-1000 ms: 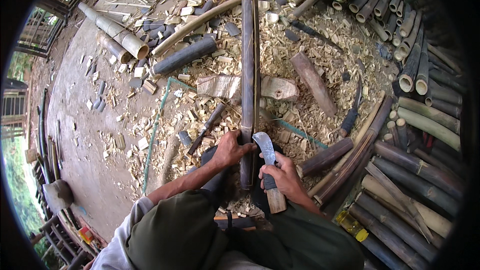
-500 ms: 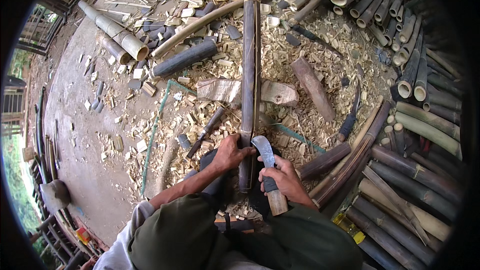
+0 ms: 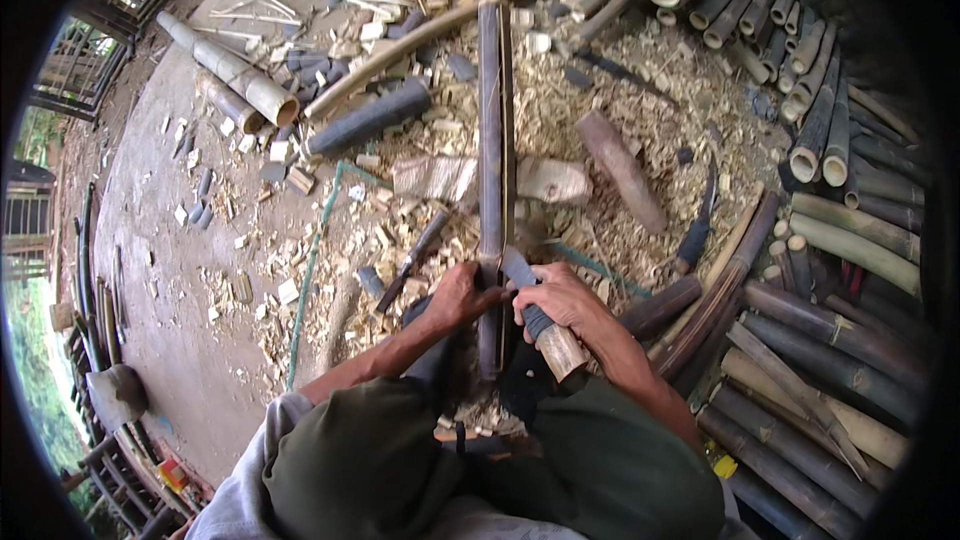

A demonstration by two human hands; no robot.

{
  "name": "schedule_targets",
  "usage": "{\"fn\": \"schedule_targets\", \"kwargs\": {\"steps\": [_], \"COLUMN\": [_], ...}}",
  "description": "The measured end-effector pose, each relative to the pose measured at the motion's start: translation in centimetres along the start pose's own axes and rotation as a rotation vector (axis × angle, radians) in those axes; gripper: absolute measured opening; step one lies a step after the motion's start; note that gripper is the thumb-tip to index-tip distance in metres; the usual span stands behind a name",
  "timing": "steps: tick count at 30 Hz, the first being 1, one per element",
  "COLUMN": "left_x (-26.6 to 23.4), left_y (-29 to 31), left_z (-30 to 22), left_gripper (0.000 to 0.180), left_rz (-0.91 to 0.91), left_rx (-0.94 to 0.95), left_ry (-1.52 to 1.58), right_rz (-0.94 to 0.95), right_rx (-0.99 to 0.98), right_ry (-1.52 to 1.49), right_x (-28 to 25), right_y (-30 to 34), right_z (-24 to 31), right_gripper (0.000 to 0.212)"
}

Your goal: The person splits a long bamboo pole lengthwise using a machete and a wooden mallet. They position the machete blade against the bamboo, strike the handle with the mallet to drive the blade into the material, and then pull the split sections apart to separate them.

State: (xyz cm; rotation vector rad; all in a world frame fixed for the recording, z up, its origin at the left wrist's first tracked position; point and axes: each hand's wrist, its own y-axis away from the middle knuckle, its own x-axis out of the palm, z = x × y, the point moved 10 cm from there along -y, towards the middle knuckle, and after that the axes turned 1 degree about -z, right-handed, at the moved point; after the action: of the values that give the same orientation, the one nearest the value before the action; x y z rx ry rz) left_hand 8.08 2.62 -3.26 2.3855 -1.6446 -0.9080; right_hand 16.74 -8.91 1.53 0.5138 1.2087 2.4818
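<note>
A long dark bamboo pole (image 3: 491,130), split along its right side, points straight away from me between my knees. Its middle rests across a pale hewn log (image 3: 435,179). My left hand (image 3: 460,300) is closed round the pole near its close end, with the thumb across it. In my right hand (image 3: 565,302) is a broad-bladed knife (image 3: 560,352), its wooden handle wrapped in dark material near the blade. The blade lies against the pole's right side, just beyond my left thumb, and my right fingers partly cover it.
Wood chips (image 3: 540,110) litter the ground around the log. A chisel-like tool (image 3: 412,262) lies left of the pole, and a curved, dark-handled blade (image 3: 697,230) lies to the right. Bamboo poles (image 3: 830,335) are stacked along the right side. A thick billet (image 3: 622,170) lies beyond the knife.
My right hand has moved up and left, bringing the knife blade against the pole. The knife's handle now slants more, and more of my right forearm shows. My left hand keeps its hold.
</note>
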Motion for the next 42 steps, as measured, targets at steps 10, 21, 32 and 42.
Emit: {"fn": "schedule_targets", "kwargs": {"steps": [10, 21, 32, 42], "left_x": [-0.2, 0.2, 0.0, 0.0], "left_y": [0.1, 0.2, 0.2, 0.4], "left_z": [1.5, 1.8, 1.9, 2.7], "left_gripper": [0.050, 0.049, 0.051, 0.052], "left_rz": [-0.024, 0.038, 0.089, 0.008], "left_rx": [-0.040, -0.079, -0.057, -0.038], "left_ry": [0.030, 0.052, 0.064, 0.115], "right_rz": [-0.055, -0.170, -0.277, -0.188], "right_rx": [-0.170, -0.241, -0.593, -0.285], "right_ry": [-0.075, -0.203, -0.114, -0.151], "right_x": [0.6, -0.7, -5.2, 0.1], "right_y": [3.4, 3.7, -0.2, 5.7], "right_z": [-2.3, -0.9, 14.4, 0.0], "right_gripper": [0.043, 0.033, 0.046, 0.049]}}
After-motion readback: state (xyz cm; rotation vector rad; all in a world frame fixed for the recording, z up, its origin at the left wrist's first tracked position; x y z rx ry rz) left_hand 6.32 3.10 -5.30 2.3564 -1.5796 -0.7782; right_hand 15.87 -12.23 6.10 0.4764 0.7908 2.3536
